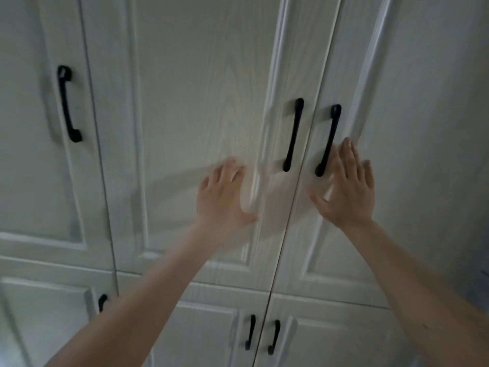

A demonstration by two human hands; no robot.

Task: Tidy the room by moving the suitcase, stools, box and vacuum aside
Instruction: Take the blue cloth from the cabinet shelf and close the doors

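Head view. The left hand (225,193) and the right hand (349,186) are both raised with fingers spread and nearly straight; neither holds anything. Both are in front of a tall white wood-grain panelled wardrobe (198,88). Blur prevents telling whether the palms touch the door faces or hover just off them.

The seam between the 2 upper doors (304,168) runs between the hands. A black curved bar handle (293,135) is just right of the left hand; a second black curved bar handle (328,140) is just left of the right hand, its lower end near the fingers. A third black handle (69,103) is well apart, far left of the left hand. 2 short black handles (262,332) on the lower doors sit below the forearms.

The suitcase, stools, box and vacuum are not in view; their location cannot be told.

Judgement: the step in hand is a door operation, probably pressing the 2 doors flush. The next move calls for turning away to locate a task item.

Edges: the raised panel mouldings and protruding handles are snag points. Floor room for moving is not visible.
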